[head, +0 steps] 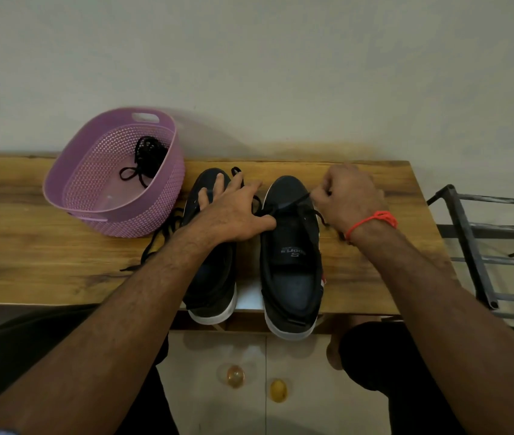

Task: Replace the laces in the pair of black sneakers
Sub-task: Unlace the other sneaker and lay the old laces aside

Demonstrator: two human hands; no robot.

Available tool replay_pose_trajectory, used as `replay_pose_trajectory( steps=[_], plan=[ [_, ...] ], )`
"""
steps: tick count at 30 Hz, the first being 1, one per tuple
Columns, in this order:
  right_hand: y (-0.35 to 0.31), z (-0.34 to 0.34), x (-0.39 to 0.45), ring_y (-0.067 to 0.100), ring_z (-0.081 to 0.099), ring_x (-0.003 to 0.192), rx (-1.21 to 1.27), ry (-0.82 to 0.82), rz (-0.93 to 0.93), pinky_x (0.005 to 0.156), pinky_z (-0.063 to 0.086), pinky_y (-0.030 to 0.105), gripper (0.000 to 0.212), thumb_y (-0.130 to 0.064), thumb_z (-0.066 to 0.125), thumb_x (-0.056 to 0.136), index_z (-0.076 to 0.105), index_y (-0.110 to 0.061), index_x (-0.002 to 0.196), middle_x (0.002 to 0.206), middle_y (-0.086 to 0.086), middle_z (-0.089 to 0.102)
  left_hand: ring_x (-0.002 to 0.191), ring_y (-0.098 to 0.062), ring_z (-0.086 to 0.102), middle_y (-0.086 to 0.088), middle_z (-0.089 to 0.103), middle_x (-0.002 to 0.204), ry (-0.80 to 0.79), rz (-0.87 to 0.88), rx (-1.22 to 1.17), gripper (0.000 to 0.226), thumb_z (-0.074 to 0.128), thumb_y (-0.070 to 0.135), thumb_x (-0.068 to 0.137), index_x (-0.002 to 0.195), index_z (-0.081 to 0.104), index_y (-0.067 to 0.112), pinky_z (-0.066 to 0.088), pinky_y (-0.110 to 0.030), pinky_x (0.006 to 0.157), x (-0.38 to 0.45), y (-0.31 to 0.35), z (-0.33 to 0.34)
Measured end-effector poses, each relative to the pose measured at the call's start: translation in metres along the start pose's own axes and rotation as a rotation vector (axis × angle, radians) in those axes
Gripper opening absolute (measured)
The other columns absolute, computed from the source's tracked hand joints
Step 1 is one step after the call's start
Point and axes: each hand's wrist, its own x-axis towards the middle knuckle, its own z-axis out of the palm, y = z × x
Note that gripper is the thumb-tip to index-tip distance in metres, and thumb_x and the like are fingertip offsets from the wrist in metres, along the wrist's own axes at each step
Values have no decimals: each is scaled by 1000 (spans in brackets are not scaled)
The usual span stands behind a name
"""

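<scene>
Two black sneakers with white soles stand side by side on the wooden table, toes away from me. My left hand [232, 211] lies spread over the left sneaker [211, 277], fingers straight, thumb touching the right sneaker [291, 262]. My right hand [348, 197] pinches a black lace [293, 202] that runs taut from the right sneaker's front eyelets. A loose black lace [158, 240] trails from the left sneaker across the table. A bundle of black laces [146, 158] lies inside the purple basket [92, 211].
The purple perforated basket stands at the table's back left, close to the left sneaker. A plain wall rises behind the table [29, 271]. A black metal rack [481, 252] stands to the right of the table. My knees are under the front edge.
</scene>
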Motion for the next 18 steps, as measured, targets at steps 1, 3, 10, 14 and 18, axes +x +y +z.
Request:
replay_pose_trajectory(
  steps=[1, 3, 10, 14, 18],
  plan=[
    [5, -5, 3, 26, 53, 103, 46, 48, 41, 90, 49, 55, 12, -33, 53, 92, 56, -23, 87, 104, 0, 55, 155, -32, -12, -1, -2, 170, -1, 0, 1, 88, 67, 50, 87, 159, 18, 36, -5, -61, 122, -1, 0, 0],
    [12, -10, 6, 26, 52, 109, 86, 73, 54, 92, 49, 56, 8, -34, 55, 93, 57, -26, 91, 110, -1, 56, 155, -32, -12, -1, -2, 170, -1, 0, 5, 89, 67, 51, 87, 160, 18, 35, -5, -61, 121, -1, 1, -1],
    [-10, 17, -12, 28, 24, 138, -158, -270, -211, 108, 27, 56, 22, -47, 58, 91, 58, -35, 110, 148, -5, 38, 155, -33, -11, -1, 0, 170, -3, -3, 30, 89, 66, 54, 88, 160, 16, 36, -5, -61, 121, 1, 3, 0],
    [-7, 9, -5, 27, 45, 118, -27, -112, -117, 96, 42, 51, 8, -35, 56, 91, 57, -28, 87, 119, -3, 56, 155, -33, -10, -1, 1, 170, -4, -6, 32, 89, 66, 55, 88, 160, 16, 35, -4, -62, 121, 2, 2, 0],
    [8, -10, 7, 28, 57, 100, 179, 130, 68, 88, 52, 52, 8, -35, 55, 87, 55, -27, 84, 100, -1, 62, 155, -32, -10, 0, 1, 170, -6, -4, 20, 90, 66, 55, 88, 160, 17, 35, -5, -62, 121, 1, 2, -1]
  ],
)
